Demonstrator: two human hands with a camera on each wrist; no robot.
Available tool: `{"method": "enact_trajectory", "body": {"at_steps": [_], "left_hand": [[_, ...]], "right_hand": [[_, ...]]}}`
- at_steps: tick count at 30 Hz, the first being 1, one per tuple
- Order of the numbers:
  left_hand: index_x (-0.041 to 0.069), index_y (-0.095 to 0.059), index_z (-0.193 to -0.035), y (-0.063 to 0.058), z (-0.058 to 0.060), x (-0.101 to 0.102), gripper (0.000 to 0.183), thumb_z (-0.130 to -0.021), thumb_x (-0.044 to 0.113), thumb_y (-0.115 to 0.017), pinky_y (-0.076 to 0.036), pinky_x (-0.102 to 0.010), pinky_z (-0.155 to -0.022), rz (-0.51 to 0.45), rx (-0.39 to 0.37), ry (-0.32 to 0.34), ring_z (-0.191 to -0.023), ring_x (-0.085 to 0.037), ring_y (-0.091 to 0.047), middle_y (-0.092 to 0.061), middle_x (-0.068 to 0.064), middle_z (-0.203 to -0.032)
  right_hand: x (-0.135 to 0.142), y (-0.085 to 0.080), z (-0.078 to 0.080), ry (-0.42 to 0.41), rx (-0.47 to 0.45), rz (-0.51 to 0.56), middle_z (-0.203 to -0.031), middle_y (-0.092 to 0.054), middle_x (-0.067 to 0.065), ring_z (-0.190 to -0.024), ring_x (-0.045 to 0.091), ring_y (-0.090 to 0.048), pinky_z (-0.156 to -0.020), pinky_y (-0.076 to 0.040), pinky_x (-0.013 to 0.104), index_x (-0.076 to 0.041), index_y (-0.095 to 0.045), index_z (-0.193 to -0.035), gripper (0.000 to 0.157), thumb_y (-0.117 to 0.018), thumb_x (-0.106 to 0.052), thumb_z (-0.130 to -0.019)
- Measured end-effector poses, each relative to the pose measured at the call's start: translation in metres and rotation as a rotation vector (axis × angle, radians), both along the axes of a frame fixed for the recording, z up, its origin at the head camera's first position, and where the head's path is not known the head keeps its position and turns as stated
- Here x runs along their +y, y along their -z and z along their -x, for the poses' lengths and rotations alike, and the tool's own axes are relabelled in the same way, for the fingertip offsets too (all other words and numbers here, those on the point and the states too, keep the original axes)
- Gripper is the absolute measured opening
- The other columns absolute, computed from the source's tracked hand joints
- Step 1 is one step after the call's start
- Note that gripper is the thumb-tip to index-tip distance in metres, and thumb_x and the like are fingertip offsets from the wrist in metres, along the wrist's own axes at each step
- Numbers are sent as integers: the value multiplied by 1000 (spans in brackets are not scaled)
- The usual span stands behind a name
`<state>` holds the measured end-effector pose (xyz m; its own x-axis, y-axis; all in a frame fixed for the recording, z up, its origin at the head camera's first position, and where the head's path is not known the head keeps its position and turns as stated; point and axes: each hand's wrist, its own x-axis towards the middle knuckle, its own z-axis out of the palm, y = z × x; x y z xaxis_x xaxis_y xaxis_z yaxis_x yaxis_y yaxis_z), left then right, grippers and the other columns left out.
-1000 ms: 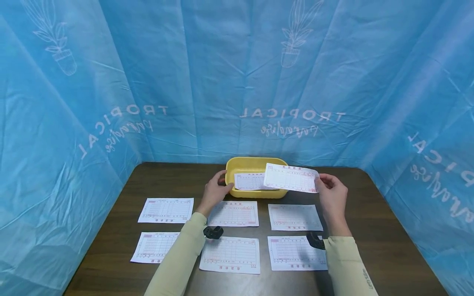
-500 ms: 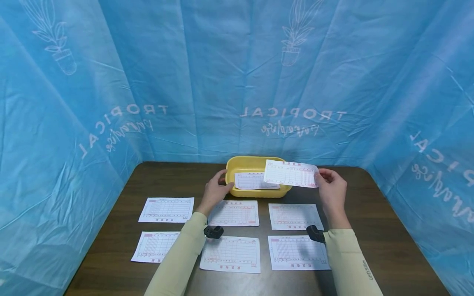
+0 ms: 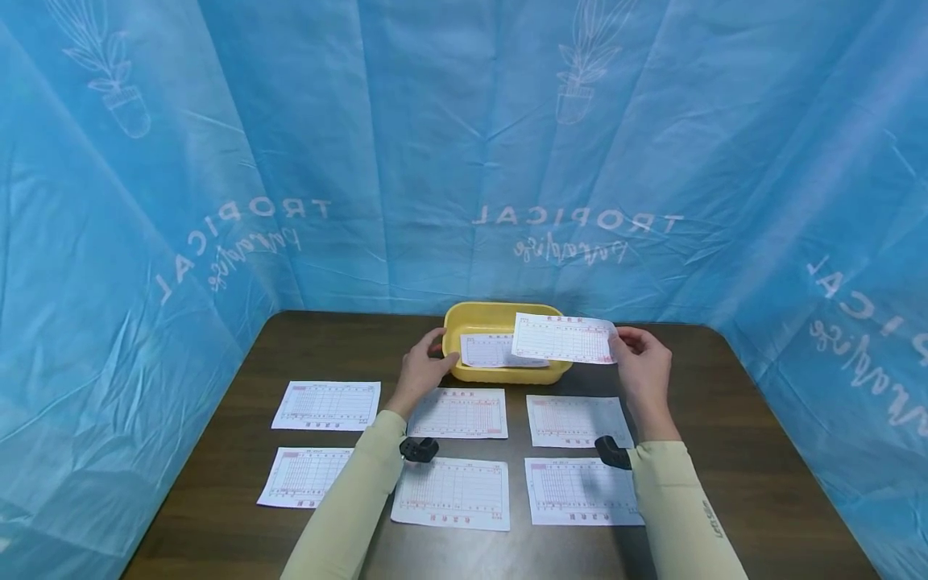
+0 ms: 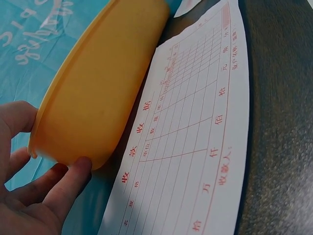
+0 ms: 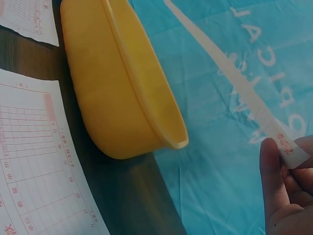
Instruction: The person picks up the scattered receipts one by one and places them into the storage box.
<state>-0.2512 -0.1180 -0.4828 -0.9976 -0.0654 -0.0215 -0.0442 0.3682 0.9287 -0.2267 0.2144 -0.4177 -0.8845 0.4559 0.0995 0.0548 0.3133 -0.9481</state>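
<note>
A yellow plastic basin stands at the back middle of the table. At its left end my left hand grips the rim; in the left wrist view, thumb and fingers lie against the basin wall. My right hand pinches the right edge of a printed receipt form, holding it over the basin's right part. In the right wrist view this receipt appears nearly edge-on between thumb and fingers. Inside the basin lies another receipt, partly covered by the held one.
Several receipt forms lie in two rows before the basin, such as one at back left, one front middle and one at back right. My left sleeve covers part of the front left form. Blue curtain surrounds the dark wooden table.
My right hand has raised the receipt a little and shifted it slightly left above the basin. The left hand has stayed on the rim, and the forms on the table lie as before.
</note>
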Motion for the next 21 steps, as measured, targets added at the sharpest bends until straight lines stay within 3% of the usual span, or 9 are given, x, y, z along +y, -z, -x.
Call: {"method": "enact_trajectory", "body": {"at_steps": [21], "left_hand": [[26, -49, -140, 1, 2, 1, 57, -88, 31, -70, -53, -36, -82, 17, -25, -26, -106, -22, -61, -57, -9, -129]], "right_hand": [[-10, 12, 16, -50, -27, -9, -111, -58, 9, -91, 22, -54, -72, -49, 21, -7, -64, -118, 30, -62, -25, -95]]}}
